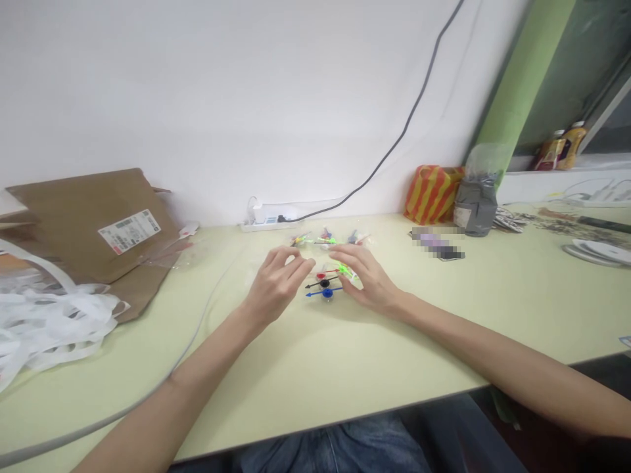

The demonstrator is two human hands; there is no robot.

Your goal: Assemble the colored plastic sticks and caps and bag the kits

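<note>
Blue [327, 293], black [324, 283] and red [321, 276] arrow-shaped plastic spinners lie close together on the table between my hands. My left hand [277, 284] hovers just left of them, fingers bent and apart, with nothing visible in it. On the other side is my right hand [369, 279], thumb and fingers spread around a bright green and white plastic piece [347, 270]. Whether it touches that piece I cannot tell. Behind the hands are more small coloured pieces [326, 238], which seem to lie in clear plastic.
A brown cardboard package [98, 223] and a heap of white strips [54, 315] occupy the left. Along the wall is a power strip [269, 220] with a dark cable. A striped bag [431, 194], grey bag [476, 207] and blurred-out phone [438, 244] are at right.
</note>
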